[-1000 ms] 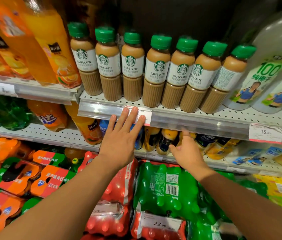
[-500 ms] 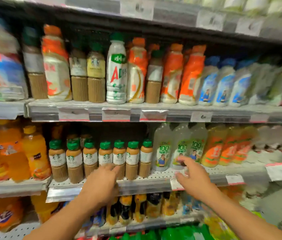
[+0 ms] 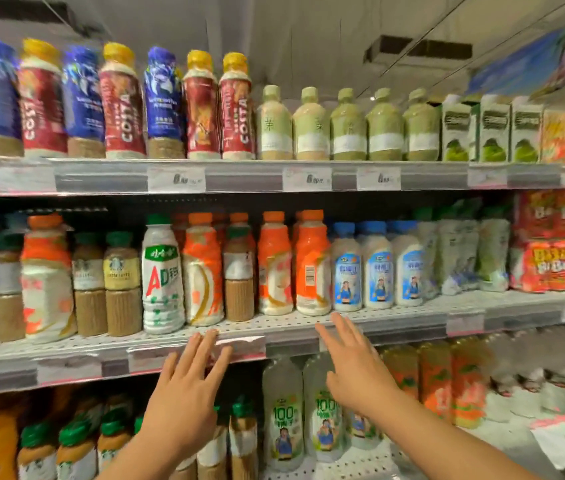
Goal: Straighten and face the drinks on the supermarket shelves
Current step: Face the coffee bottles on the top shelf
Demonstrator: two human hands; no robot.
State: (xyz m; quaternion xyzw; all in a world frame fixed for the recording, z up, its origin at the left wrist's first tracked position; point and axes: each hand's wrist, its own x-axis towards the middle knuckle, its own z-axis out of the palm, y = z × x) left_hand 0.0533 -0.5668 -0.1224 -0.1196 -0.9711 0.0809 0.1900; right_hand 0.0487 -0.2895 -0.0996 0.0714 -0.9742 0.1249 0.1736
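My left hand [image 3: 185, 396] is raised with fingers straight, its tips at the front edge of the middle shelf [image 3: 274, 332], holding nothing. My right hand [image 3: 352, 365] is also spread open, fingertips just below the orange-capped bottles [image 3: 312, 265]. On that shelf stand a white AD bottle [image 3: 162, 275], brown coffee bottles [image 3: 122, 285] and blue-capped white bottles [image 3: 345, 268]. One orange bottle shows its barcode to the front. The top shelf carries red and blue Costa bottles [image 3: 123, 102] and pale green bottles [image 3: 348, 126].
Green cartons [image 3: 490, 129] stand at the top right, red multipacks [image 3: 558, 244] at the middle right. The lower shelf holds green-capped latte bottles [image 3: 76, 452], clear "100" bottles [image 3: 283, 414] and orange juice bottles [image 3: 468, 382]. Price tags [image 3: 307, 179] line the shelf rails.
The view has swung upward from the lower shelves to the middle and top ones. Both hands rose from the latte shelf's edge to the middle shelf's edge, still open.
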